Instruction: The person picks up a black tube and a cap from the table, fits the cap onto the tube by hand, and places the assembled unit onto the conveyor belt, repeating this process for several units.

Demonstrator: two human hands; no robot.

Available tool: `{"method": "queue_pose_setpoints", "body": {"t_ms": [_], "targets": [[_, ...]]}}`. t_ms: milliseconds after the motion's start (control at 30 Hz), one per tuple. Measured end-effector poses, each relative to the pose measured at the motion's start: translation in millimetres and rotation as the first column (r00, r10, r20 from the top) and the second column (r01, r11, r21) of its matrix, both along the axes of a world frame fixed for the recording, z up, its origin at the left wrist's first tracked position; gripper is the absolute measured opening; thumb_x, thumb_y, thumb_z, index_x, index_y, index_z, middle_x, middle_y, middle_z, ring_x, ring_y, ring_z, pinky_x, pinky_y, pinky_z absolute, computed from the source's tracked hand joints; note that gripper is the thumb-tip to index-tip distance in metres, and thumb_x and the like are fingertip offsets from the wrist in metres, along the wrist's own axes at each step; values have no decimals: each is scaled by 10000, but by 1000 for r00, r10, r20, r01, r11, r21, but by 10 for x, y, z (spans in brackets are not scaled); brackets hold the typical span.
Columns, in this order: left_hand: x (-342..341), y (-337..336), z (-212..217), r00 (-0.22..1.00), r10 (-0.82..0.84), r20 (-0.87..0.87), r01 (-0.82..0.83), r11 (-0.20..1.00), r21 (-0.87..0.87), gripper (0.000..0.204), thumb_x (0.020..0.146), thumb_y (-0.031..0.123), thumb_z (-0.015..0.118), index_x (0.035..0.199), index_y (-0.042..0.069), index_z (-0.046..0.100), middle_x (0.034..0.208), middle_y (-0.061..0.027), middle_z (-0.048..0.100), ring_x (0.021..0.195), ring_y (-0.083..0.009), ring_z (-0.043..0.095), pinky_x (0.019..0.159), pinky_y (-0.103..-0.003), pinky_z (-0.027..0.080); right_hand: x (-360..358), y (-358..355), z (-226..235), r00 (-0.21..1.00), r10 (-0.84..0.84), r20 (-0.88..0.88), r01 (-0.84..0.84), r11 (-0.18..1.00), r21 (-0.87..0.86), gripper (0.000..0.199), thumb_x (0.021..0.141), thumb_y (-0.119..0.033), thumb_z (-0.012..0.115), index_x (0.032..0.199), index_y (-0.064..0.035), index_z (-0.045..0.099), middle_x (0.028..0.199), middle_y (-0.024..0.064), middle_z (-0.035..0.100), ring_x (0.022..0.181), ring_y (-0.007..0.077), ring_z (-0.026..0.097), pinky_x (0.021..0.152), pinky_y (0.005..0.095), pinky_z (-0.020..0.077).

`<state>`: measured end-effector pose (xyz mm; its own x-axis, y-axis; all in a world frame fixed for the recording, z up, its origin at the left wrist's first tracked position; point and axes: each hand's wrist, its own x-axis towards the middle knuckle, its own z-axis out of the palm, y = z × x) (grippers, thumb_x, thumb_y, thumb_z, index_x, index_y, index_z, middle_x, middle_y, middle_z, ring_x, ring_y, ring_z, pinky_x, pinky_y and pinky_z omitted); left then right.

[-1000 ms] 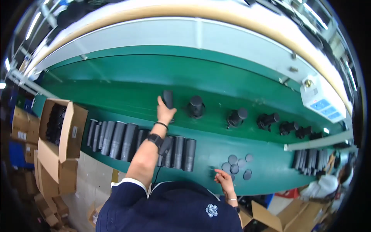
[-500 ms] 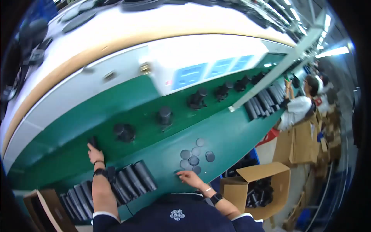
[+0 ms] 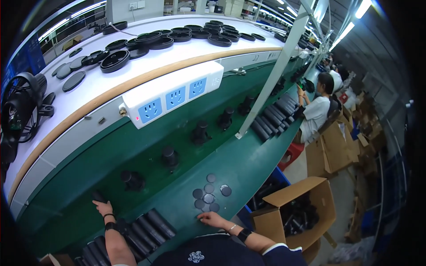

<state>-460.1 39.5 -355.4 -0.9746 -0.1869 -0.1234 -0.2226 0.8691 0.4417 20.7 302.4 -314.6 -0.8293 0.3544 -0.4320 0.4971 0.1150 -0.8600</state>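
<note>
1. Two bare forearms reach over the green bench point(image 3: 222, 155) from a dark shirt point(image 3: 191, 252); just left of the shirt, a row of black cylinders point(image 3: 153, 227) lies side by side, partly behind the left forearm.
2. The right hand point(image 3: 213, 219) is low over the bench, fingers half curled and thumb close to the forefinger; whether something thin is pinched there, I cannot tell.
3. The left hand point(image 3: 104, 207) is closed, thumb and fingers gripping a dark cylindrical piece point(image 3: 97, 195) at the bench's far-left back area. The piece's upper end juts beyond the fingers; whether its base touches the surface is hidden.
4. Several flat grey discs point(image 3: 208, 198) lie loosely grouped just beyond the right hand, some overlapping.
5. An open carton point(image 3: 269, 225) of black parts stands right of the bench.
6. Black assemblies point(image 3: 170, 158) with round tops stand spaced along the back.
7. Above them are a white power strip point(image 3: 174, 96) and a shelf bearing shallow black round parts point(image 3: 116, 61).
8. Farther right, a co-worker point(image 3: 317, 111) in white sits beside more cylinders.
</note>
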Motion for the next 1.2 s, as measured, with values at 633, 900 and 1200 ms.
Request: {"method": "queue_pose_setpoints", "body": {"t_ms": [633,900,1200], "targets": [[411,432,545,975,-220,-23,189,885,-426,577,747,313,741,1232,125,493,1232,-119,535,1127,-300,516,844,-531,450,101,-165,-117,1000,-3,-12,4,998,56,289,841,-185,623,1107,-74,645,732,87,632,645,180,573,606,339,454],[1274,774,916,695,-718,33,715,685,-138,389,741,314,718,1026,89,580,1135,-117,517,1118,-315,489,780,-523,461,-72,-79,-85,995,64,-74,-58,995,84,283,844,-188,623,1105,-81,645,772,99,646,673,197,589,635,342,470],[423,198,250,983,-54,-176,-32,891,-453,670,784,387,690,1281,91,353,1167,-158,490,1072,-342,533,769,-550,501,324,-79,-101,999,-19,-32,24,990,141,254,876,-160,604,1113,-77,635,721,43,614,643,111,539,596,289,450]]}}
